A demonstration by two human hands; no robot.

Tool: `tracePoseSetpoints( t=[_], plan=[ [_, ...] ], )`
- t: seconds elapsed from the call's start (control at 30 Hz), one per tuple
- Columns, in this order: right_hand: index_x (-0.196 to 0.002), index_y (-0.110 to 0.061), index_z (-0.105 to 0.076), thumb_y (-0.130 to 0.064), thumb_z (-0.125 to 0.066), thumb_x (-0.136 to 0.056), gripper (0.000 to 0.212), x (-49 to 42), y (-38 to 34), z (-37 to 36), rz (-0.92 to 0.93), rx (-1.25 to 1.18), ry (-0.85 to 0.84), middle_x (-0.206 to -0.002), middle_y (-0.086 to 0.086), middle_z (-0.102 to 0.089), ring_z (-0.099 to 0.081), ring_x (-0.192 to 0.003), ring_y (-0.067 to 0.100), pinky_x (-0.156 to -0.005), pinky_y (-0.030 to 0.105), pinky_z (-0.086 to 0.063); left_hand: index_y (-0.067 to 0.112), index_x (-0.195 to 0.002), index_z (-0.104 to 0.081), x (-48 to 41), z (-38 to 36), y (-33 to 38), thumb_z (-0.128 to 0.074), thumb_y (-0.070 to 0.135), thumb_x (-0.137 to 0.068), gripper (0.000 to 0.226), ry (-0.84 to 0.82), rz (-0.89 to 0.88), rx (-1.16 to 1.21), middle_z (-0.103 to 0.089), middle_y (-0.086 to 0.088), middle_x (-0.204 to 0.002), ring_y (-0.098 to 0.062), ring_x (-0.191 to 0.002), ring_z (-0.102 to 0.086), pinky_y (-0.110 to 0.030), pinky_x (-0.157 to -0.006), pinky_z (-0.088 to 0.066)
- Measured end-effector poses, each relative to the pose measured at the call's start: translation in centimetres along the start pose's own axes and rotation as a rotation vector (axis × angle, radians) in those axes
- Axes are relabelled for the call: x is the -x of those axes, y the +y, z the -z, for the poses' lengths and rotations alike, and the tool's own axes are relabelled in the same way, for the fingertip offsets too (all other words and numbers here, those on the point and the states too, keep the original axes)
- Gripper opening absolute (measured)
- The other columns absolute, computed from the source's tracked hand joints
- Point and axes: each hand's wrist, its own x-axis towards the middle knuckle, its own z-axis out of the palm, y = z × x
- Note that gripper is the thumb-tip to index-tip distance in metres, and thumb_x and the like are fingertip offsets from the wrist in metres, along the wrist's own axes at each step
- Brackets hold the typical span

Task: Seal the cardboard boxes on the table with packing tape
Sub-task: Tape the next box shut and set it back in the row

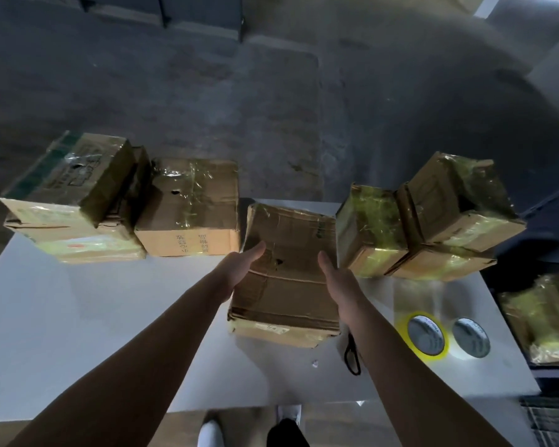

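- Centre frame, on the white table [110,317]: a worn cardboard box [288,285], with both hands on it.
- The left hand [239,269] is spread wide against the box's left side, thumb lying straight along the top face. It pinches nothing.
- The right hand [338,280] mirrors it on the right side, open, thumb pointing up the frame.
- The box is crowded at its far end. A tape-wrapped box [191,208] sits just upper left of it, and a taped box [368,230] is close on its upper right.
- Far left there's a stack of taped boxes [68,195]. At right a small taped box [455,201] sits on a lower box [446,262].
- Lower right of the box lie a yellow-rimmed tape roll [428,333] and a second roll [471,338], side by side and apart.
- Black-handled scissors [347,354] lie by the box's near right corner, blades hidden under the right forearm.
- The fingers of both hands drop down the box's sides, out of sight.
- Another taped box [539,321] is cut by the right edge of the frame, and the print on the boxes is too blurred to read.
- The box's long axis runs from the bottom of the frame toward the top. Its creased top face is up, with a small hole near the middle.
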Motion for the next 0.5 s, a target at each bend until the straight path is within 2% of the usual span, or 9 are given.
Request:
tracePoseSetpoints(
  t=[0.07,0.1,0.2,0.27,0.33,0.37,0.4,0.5],
  plan=[
    [-0.121,-0.001,-0.058,-0.062,-0.053,-0.087,0.070,-0.8,-2.6,1.2,0.111,0.060,0.122,-0.125,0.017,-0.060,-0.061,-0.097,0.025,-0.081,0.032,-0.042,0.003,-0.138,-0.046,-0.6,-1.0,1.3,-0.055,0.066,-0.084,0.084,0.110,-0.077,-0.060,-0.046,-0.018,-0.144,-0.035,-0.133,-0.042,-0.043,-0.111,-0.034],
    [-0.117,0.000,-0.060,-0.059,-0.055,-0.087,0.067,-1.3,-3.8,1.7,0.163,0.118,0.175,-0.119,0.018,-0.063,-0.061,-0.091,0.026,-0.076,0.031,-0.041,0.003,-0.137,-0.049,-1.1,-1.5,2.0,-0.054,0.063,-0.087,0.078,0.166,-0.118,-0.080,-0.050,-0.018,-0.141,-0.034,-0.131,-0.045,-0.039,-0.106,-0.036],
    [-0.123,0.002,-0.056,-0.051,-0.053,-0.092,0.061,-2.7,-6.3,2.3,0.294,0.279,0.242,-0.114,0.019,-0.063,-0.060,-0.102,0.034,-0.075,0.030,-0.041,0.006,-0.122,-0.061,-2.4,-2.6,4.2,-0.057,0.056,-0.089,0.060,0.334,-0.190,-0.132,-0.067,-0.011,-0.108,-0.028,-0.101,-0.063,-0.035,-0.086,-0.049],
    [-0.118,0.000,-0.056,-0.045,-0.052,-0.094,0.051,-3.6,-7.3,2.4,0.343,0.340,0.245,-0.102,0.015,-0.064,-0.061,-0.086,0.027,-0.066,0.029,-0.047,0.004,-0.114,-0.064,-3.3,-3.1,5.5,-0.060,0.056,-0.087,0.058,0.453,-0.200,-0.184,-0.067,-0.010,-0.097,-0.027,-0.091,-0.064,-0.034,-0.081,-0.053],
    [-0.115,-0.001,-0.052,-0.042,-0.052,-0.095,0.045,-4.2,-8.3,2.5,0.383,0.371,0.275,-0.092,0.010,-0.060,-0.056,-0.075,0.021,-0.058,0.027,-0.040,0.004,-0.108,-0.064,-4.1,-3.7,6.7,-0.059,0.057,-0.087,0.057,0.539,-0.209,-0.244,-0.066,-0.007,-0.087,-0.021,-0.079,-0.062,-0.032,-0.071,-0.052],
    [-0.117,0.000,-0.050,-0.039,-0.052,-0.095,0.044,-4.5,-8.8,2.7,0.410,0.377,0.285,-0.092,0.009,-0.057,-0.057,-0.078,0.023,-0.060,0.027,-0.039,0.007,-0.105,-0.064,-4.3,-4.1,7.4,-0.058,0.057,-0.088,0.053,0.592,-0.208,-0.308,-0.064,-0.005,-0.081,-0.017,-0.072,-0.059,-0.029,-0.063,-0.048],
    [-0.120,0.000,-0.048,-0.036,-0.053,-0.096,0.044,-5.0,-9.2,3.0,0.434,0.389,0.279,-0.095,0.011,-0.058,-0.060,-0.086,0.027,-0.064,0.029,-0.041,0.008,-0.113,-0.064,-4.5,-4.5,8.0,-0.056,0.055,-0.089,0.053,0.631,-0.209,-0.379,-0.065,-0.005,-0.084,-0.018,-0.071,-0.058,-0.028,-0.062,-0.045],
    [-0.135,0.006,-0.036,-0.027,-0.051,-0.096,0.053,-6.5,-9.5,3.5,0.406,0.512,0.184,-0.125,0.022,-0.056,-0.057,-0.112,0.035,-0.084,0.036,-0.048,0.014,-0.137,-0.047,-5.2,-5.3,9.0,-0.056,0.039,-0.093,0.052,0.582,-0.257,-0.475,-0.065,-0.017,-0.114,-0.034,-0.101,-0.062,-0.038,-0.085,-0.050]
  ],
)
